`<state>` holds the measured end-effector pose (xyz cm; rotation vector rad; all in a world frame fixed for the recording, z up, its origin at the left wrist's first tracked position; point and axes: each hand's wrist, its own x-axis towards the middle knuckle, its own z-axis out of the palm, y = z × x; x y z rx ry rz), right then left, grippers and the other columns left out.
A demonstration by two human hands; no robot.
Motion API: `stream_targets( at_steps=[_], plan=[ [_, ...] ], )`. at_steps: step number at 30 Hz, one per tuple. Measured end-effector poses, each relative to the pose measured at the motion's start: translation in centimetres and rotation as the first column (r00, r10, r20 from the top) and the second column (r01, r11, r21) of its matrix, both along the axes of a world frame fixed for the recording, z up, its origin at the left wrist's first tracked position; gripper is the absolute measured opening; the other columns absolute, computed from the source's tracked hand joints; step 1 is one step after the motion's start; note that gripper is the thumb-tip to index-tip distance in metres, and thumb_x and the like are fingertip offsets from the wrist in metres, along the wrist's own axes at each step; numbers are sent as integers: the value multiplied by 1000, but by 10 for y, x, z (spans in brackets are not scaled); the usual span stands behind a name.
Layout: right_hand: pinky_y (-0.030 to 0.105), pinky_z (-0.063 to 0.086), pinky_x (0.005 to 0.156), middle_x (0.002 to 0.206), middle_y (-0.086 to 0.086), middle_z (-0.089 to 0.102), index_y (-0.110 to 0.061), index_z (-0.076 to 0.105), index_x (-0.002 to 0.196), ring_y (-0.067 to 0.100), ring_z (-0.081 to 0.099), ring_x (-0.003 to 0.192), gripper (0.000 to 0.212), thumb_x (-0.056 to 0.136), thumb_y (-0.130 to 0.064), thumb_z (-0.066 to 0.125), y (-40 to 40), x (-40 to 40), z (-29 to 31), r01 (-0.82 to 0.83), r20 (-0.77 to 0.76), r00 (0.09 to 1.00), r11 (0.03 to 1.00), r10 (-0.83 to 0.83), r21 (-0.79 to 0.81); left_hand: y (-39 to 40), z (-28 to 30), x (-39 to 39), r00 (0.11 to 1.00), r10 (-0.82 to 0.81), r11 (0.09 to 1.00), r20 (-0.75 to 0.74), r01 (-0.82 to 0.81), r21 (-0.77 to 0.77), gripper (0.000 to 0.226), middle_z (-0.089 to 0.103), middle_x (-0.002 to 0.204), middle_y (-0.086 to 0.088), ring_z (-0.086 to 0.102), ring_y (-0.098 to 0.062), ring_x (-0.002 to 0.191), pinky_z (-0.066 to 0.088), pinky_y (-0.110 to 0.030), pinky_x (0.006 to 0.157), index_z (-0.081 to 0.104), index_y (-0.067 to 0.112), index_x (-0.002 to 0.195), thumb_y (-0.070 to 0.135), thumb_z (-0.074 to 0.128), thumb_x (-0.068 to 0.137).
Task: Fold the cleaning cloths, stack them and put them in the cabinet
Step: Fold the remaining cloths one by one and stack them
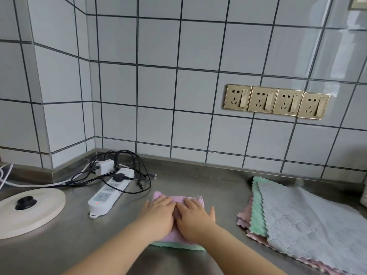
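Observation:
A folded pink cloth (179, 198) lies on the steel counter, on top of a folded green cloth (178, 246) whose edge shows at the near side. My left hand (158, 214) and my right hand (195, 217) press flat on the pink cloth side by side, fingers straight and pointing away from me. To the right lies a pile of unfolded cloths: a grey cloth (309, 221) on top, a green one (257, 213) under it and pink ones (243, 217) at the bottom. No cabinet is in view.
A white power strip (110, 192) with a charger and tangled black cables (139, 175) lies left of the folded cloths. A round white kettle base (29, 211) sits at the far left. Gold wall sockets (276, 101) are on the tiled wall behind the counter (208, 181).

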<state>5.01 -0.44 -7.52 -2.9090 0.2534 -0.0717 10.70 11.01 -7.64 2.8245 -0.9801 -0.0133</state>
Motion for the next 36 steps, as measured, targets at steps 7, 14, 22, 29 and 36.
stream_targets(
  at_steps=[7, 14, 22, 29, 36],
  plan=[
    [58, -3, 114, 160, -3, -2, -26, 6, 152, 19, -1, 147, 70, 93, -62, 18, -15, -14, -7, 139, -143, 980, 990, -137, 8, 17, -7, 1, 981, 145, 989, -125, -142, 33, 57, -7, 159, 2, 11, -17, 146, 5, -47, 118, 5, 19, 151, 37, 20, 99],
    [44, 10, 117, 153, 1, 28, -23, 33, 144, 19, 19, 144, 50, 98, -43, 32, -50, -51, 5, 106, 135, 987, 986, -89, -127, 5, 12, -14, 988, 108, 992, 113, -114, 46, 46, 15, 157, 7, 4, -15, 146, 4, -48, 118, 29, 26, 145, 27, 25, 100],
    [30, 57, 73, 100, -9, 70, -32, 73, 92, 15, 71, 88, 43, 63, -56, 52, -148, -148, 16, 188, 298, 948, 949, -109, -254, -84, 34, -72, 963, -219, 964, 153, 238, -115, 38, 44, 141, 11, 36, -12, 133, 10, -39, 117, 46, 31, 134, 30, 37, 97],
    [25, 33, 107, 144, -13, 39, -36, 40, 139, 13, 37, 133, 50, 91, -48, 49, -222, -230, 15, 235, 67, 972, 951, -226, -201, -172, 22, -131, 865, -475, 873, 162, 487, -41, 40, 51, 133, 2, 42, -20, 126, 25, -36, 112, 50, 25, 132, 29, 47, 92],
    [32, 42, 87, 123, -1, 59, -23, 52, 125, 23, 55, 112, 34, 97, -38, 40, -236, -239, 14, 198, 31, 980, 937, -198, -287, -202, 6, -147, 867, -475, 869, 151, 489, -76, 35, 53, 126, 2, 48, -22, 117, 42, -34, 93, 50, 24, 127, 29, 43, 93]
  ],
)
